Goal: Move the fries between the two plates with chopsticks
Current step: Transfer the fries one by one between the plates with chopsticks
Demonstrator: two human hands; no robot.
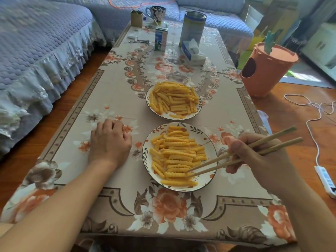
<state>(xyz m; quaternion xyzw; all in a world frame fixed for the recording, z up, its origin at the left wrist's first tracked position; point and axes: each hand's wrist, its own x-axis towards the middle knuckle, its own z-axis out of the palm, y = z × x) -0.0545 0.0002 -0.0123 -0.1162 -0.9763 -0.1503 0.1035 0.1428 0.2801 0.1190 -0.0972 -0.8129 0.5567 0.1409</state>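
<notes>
While the left hand (109, 140) rests palm-down on the bench (112, 99) with fingers loosely curled and holding nothing, the right hand (258, 159) grips a pair of chopsticks (241, 153). Right fingers are curled around the upper part of the sticks; the thumb presses across them. Chopstick tips are slightly apart and lie on the crinkle-cut fries (178, 157) at the near right side of the near plate (211, 177); whether a fry is pinched between them cannot be told.

Near plate: white with leaf-patterned rim, fries heaped mostly across its middle and left. Far plate (199, 108): same type, just beyond the near one, apart from it, holding a second pile of fries (173, 100).

Bench carries a floral tablecloth (169, 204). Toward the far end: tissue pack (192, 52), tall tin (192, 27), small milk carton (161, 39), patterned mug (156, 12), brown box (136, 18). Right of the bench, on the floor: orange bin (267, 70), white cable (312, 120) and power strip (325, 180). Left: a sofa with a blue quilted cover (36, 44).
</notes>
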